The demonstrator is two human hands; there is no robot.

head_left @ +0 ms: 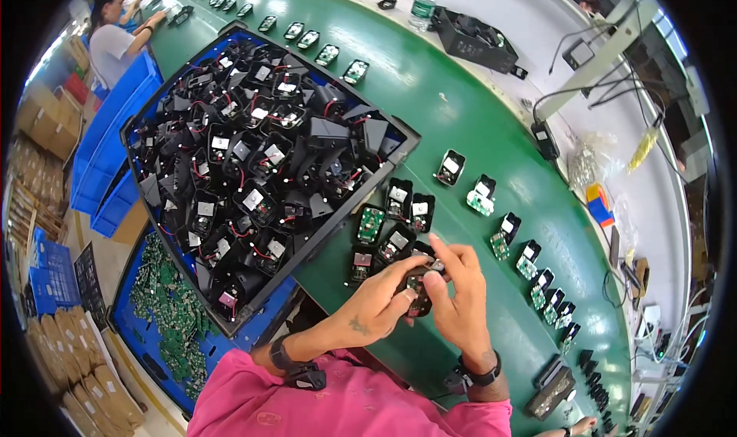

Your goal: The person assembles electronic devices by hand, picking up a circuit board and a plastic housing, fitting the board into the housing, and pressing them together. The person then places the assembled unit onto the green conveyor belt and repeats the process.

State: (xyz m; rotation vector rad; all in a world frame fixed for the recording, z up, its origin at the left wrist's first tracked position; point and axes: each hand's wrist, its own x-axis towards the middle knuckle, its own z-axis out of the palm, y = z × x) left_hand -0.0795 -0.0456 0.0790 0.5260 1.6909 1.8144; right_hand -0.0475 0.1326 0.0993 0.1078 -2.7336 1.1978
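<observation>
In front of my chest, both hands hold a small black plastic housing (418, 290) with a circuit board in it. My left hand (375, 305) grips its left side, thumb and fingers closed round it. My right hand (459, 293) works at its top edge, thumb and index finger pinched together; whatever lies between those fingertips is too small to name. Just beyond my hands several open black housings (397, 241) stand clustered on the green bench (338, 282). One of them has a green circuit board (370, 224) on top; others show a pale block inside.
A large black tray (326, 236) heaped with housings and red wires lies to the left. Below it a blue bin (219, 352) holds loose circuit boards. Housings with boards (482, 196) line the bench's right side. A bottle (422, 9) stands far back. Another person (115, 49) sits far left.
</observation>
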